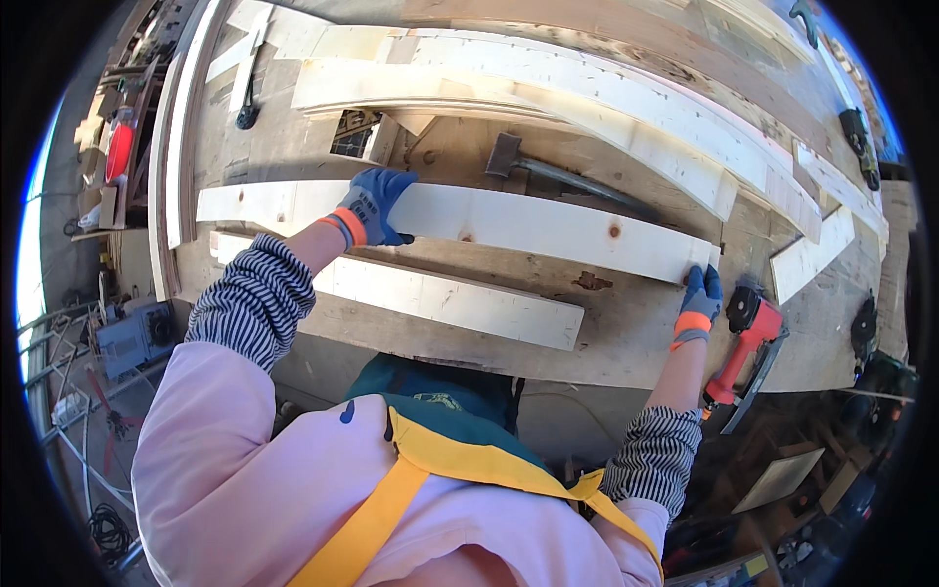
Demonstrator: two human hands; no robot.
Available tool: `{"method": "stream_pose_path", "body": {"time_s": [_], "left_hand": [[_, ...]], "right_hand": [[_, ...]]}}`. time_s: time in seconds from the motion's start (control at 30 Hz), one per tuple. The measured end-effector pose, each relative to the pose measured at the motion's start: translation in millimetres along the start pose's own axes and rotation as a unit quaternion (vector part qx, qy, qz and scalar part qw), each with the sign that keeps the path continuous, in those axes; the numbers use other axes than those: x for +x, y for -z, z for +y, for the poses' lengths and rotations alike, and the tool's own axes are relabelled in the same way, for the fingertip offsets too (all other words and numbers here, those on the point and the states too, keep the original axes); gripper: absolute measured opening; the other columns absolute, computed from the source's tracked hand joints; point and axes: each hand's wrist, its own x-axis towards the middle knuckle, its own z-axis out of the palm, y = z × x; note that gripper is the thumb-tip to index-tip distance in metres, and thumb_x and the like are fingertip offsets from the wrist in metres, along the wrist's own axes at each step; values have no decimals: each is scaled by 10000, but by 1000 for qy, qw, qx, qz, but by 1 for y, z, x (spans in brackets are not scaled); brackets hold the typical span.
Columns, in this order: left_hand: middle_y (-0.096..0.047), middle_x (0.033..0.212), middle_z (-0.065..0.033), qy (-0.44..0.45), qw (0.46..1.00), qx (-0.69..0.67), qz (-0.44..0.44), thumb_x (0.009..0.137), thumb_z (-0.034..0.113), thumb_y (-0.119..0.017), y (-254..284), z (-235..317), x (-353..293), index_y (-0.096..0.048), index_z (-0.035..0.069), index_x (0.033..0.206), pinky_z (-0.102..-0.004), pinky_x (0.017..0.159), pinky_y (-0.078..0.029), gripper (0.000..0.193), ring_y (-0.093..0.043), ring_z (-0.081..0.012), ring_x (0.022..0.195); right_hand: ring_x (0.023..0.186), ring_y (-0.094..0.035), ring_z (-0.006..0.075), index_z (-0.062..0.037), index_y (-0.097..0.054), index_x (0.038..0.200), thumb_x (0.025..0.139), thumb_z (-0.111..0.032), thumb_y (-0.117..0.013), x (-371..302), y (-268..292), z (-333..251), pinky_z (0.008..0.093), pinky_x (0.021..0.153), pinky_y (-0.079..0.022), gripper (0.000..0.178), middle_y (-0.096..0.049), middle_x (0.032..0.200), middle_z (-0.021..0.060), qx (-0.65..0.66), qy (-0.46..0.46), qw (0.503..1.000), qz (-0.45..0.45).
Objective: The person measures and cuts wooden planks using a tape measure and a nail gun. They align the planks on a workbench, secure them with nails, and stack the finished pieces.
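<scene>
A long pale wooden board (533,223) with knots lies across the workbench in front of me. My left hand (376,207), in a blue glove with an orange cuff, is closed over the board left of its middle. At the board's right end, my right hand (700,293) in a matching glove grips the near corner. A shorter pale board (460,299) lies nearer to me, partly under my left forearm. Just beyond the long board rests a hammer (562,174). A red and black nail gun (751,338) sits at the bench edge, right of my right hand.
Several pale planks (587,98) are piled on the far side of the workbench (646,342). Long boards (181,147) line its left edge. A loose short plank (812,256) lies at the right. Below left, a grey-blue machine (137,338) stands on the floor.
</scene>
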Motion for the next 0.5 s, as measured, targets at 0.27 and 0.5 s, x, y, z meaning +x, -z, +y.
{"method": "stream_pose_path", "body": {"time_s": [0.27,0.5], "left_hand": [[-592,1216,-145,-26,999,27,9,602,511,-830,1,-5,2,-497,99,1302,-440,985,-428,878,-576,-328,1125],[-567,1236,-152,-34,999,3,14,575,490,-855,-3,-8,3,-480,91,1312,-462,1004,-410,918,-548,-347,1145]], "right_hand": [[813,-585,121,29,-632,1155,896,-112,-651,6,6,2,269,740,-482,296,-666,997,47,11,3,1000,-16],[872,-589,130,34,-615,1180,894,-100,-655,3,5,-2,273,792,-486,318,-659,1046,58,31,-4,999,-10]]}}
